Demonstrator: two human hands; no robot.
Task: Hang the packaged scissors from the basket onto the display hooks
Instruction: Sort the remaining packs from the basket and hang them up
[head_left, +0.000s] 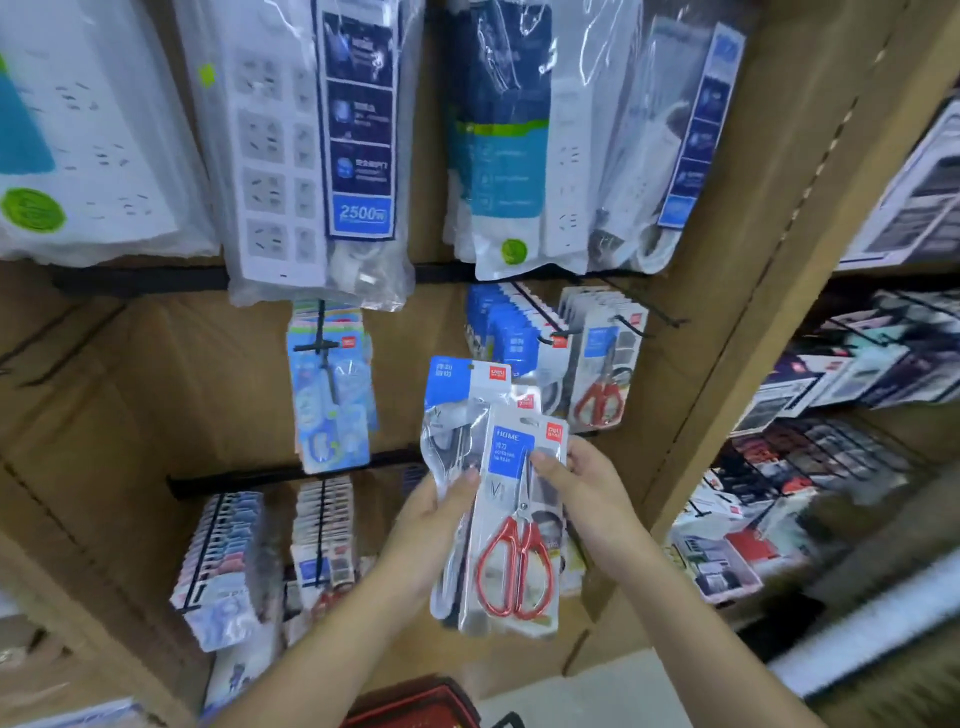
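Note:
I hold a small stack of packaged scissors in front of the display wall. The front pack (519, 525) shows red-handled scissors and a blue HOME label. My right hand (587, 493) pinches its right edge, thumb on the front. My left hand (436, 514) grips the packs behind (452, 415), whose blue-topped card sticks up at the left. Matching red-handled scissors packs (602, 364) hang on a black hook (631, 325) up and to the right. The red basket (415, 706) shows at the bottom edge.
Bagged power strips (317, 156) hang across the top row. Blue packs (498, 327) hang beside the red scissors, children's scissors (330, 389) to the left, more rows of packs (228, 561) below. A cardboard-coloured upright (727, 312) divides off shelves of boxed goods (831, 441) on the right.

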